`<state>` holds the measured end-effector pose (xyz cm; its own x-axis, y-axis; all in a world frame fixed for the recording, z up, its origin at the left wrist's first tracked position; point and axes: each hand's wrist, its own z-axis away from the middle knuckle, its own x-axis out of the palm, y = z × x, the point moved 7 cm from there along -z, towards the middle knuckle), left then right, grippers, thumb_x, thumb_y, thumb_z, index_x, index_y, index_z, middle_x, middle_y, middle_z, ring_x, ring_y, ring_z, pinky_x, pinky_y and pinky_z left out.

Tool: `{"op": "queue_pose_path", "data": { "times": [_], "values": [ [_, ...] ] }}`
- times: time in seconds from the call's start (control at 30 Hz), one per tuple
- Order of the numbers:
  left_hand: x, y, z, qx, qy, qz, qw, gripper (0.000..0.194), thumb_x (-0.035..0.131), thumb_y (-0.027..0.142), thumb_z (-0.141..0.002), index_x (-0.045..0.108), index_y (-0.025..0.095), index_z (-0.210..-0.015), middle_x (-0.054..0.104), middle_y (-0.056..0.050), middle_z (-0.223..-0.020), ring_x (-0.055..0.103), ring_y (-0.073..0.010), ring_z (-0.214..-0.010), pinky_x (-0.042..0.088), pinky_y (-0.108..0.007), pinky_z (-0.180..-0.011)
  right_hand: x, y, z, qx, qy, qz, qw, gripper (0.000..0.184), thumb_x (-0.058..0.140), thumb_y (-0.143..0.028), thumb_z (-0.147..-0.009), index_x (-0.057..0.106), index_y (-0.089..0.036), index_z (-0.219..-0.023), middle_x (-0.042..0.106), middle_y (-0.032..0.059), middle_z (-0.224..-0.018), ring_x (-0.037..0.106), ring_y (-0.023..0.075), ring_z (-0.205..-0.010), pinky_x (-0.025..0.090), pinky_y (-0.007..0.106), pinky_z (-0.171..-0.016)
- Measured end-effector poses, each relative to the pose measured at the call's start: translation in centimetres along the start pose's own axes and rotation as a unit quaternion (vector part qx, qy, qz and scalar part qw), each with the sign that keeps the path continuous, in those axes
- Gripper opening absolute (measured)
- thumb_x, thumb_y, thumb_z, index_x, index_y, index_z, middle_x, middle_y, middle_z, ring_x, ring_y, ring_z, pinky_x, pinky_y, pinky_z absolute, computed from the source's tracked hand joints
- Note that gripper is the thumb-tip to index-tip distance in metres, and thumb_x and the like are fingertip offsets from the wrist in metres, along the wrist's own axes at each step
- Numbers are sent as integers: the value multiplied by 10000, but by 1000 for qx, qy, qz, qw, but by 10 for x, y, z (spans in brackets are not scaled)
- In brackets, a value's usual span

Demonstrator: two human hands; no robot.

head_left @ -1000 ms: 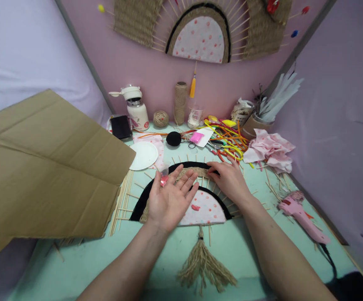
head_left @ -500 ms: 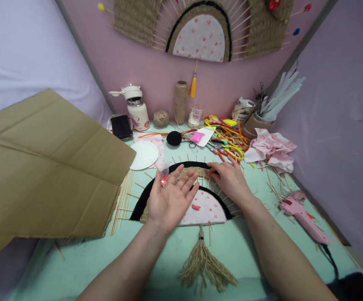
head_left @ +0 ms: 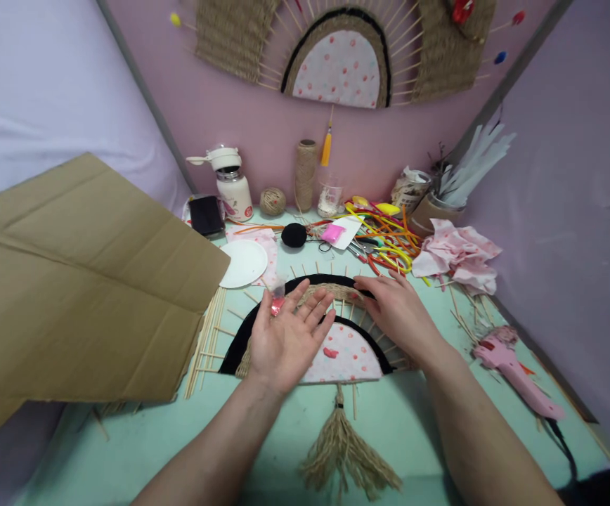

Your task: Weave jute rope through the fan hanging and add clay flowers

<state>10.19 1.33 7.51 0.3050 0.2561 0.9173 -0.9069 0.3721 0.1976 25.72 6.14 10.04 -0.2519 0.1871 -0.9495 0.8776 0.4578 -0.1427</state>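
A half-round woven piece [head_left: 355,355] lies flat on the mint table, with a spotted fabric centre, jute band, black outer arc and wooden sticks fanning out. A jute tassel [head_left: 344,450] hangs from its straight edge. My left hand [head_left: 287,337] rests palm up over its left part, fingers spread, with a small clear packet of pink bits [head_left: 276,302] by the thumb. My right hand [head_left: 397,313] lies palm down on the jute band at the top right, fingertips pressed to it. A small pink bit [head_left: 329,352] sits on the fabric.
A large cardboard sheet [head_left: 73,281] covers the left. At the back stand a flask [head_left: 231,190], phone [head_left: 204,214], twine spool [head_left: 305,172], white plate [head_left: 242,263], black pompom [head_left: 294,235] and coloured pipe cleaners [head_left: 389,239]. Pink cloth [head_left: 457,253] and a pink glue gun [head_left: 513,369] lie right.
My right hand has slid slightly right and nearer along the jute band. The view has tipped a little. The left hand stays put.
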Motion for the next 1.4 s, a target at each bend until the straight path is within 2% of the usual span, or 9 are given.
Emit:
{"op": "queue_pose_path", "data": {
  "times": [0.17, 0.53, 0.8, 1.0, 1.1, 1.17, 1.2, 1.33, 1.4],
  "values": [
    [-1, -1, 0, -7, 0, 7, 1000, 513, 476, 513, -851, 560, 133, -1185, 605, -168, -1153, 545, -281, -1164, 435, -419, -975, -5, -6, 19, -44, 9, 19, 999, 377, 413, -76, -813, 561, -174, -1146, 652, 99, -1159, 516, 236, -1197, 317, 460, -1043],
    [-4, -1, -1, -8, 34, 8, 999, 504, 463, 512, -855, 558, 151, -1194, 613, -163, -1140, 556, -281, -1152, 449, -429, -962, 3, -6, 20, -32, -30, -17, 999, 405, 409, -87, -790, 563, -199, -1148, 639, 79, -1189, 467, 237, -1256, 297, 501, -1072],
    [-3, -2, 0, -11, 17, 12, 1000, 502, 471, 508, -853, 559, 141, -1184, 612, -159, -1139, 550, -277, -1160, 431, -419, -984, 11, -4, 19, -23, -49, -9, 998, 378, 405, -99, -801, 576, -181, -1127, 648, 92, -1170, 468, 235, -1255, 284, 499, -1079],
    [-2, 1, -1, -3, 14, -2, 1000, 487, 464, 510, -855, 576, 138, -1150, 617, -155, -1120, 560, -274, -1136, 441, -415, -958, 6, -6, 18, -24, -20, -31, 999, 359, 420, -116, -804, 581, -195, -1114, 666, 86, -1132, 513, 238, -1205, 314, 495, -1053],
    [-3, 5, -1, 22, 33, -91, 995, 416, 504, 472, -846, 613, 148, -1083, 640, -130, -1042, 605, -245, -1023, 472, -366, -869, -3, -8, 19, -28, 27, -62, 997, 367, 440, -146, -821, 557, -198, -1165, 645, 87, -1174, 518, 239, -1197, 328, 483, -1048],
    [-3, 11, 1, 68, 53, -254, 963, 295, 601, 392, -800, 663, 154, -962, 650, -97, -911, 613, -203, -859, 463, -308, -772, -7, -8, 19, -26, 51, -82, 995, 346, 456, -171, -836, 561, -203, -1164, 642, 89, -1177, 539, 240, -1168, 334, 483, -1044],
    [-1, 14, 2, 96, 51, -359, 927, 216, 650, 338, -764, 684, 159, -880, 641, -79, -844, 591, -186, -785, 443, -291, -738, -10, -6, 19, -23, 61, -92, 994, 327, 462, -181, -844, 568, -208, -1152, 648, 86, -1164, 555, 238, -1143, 336, 482, -1043],
    [12, 12, 7, 178, -32, -693, 698, 26, 706, 211, -681, 685, 203, -667, 591, -53, -759, 510, -206, -767, 374, -310, -754, -22, 6, 22, 22, 135, -124, 983, 240, 475, -196, -865, 600, -215, -1069, 685, 64, -1058, 611, 217, -1018, 356, 454, -1033],
    [9, 6, 9, 180, -70, -761, 619, 31, 703, 216, -678, 684, 221, -702, 586, -52, -793, 506, -235, -822, 361, -330, -773, -29, 13, 25, 48, 174, -131, 975, 210, 475, -195, -866, 614, -216, -1023, 695, 58, -1005, 620, 217, -976, 393, 439, -997]
  ]
}}
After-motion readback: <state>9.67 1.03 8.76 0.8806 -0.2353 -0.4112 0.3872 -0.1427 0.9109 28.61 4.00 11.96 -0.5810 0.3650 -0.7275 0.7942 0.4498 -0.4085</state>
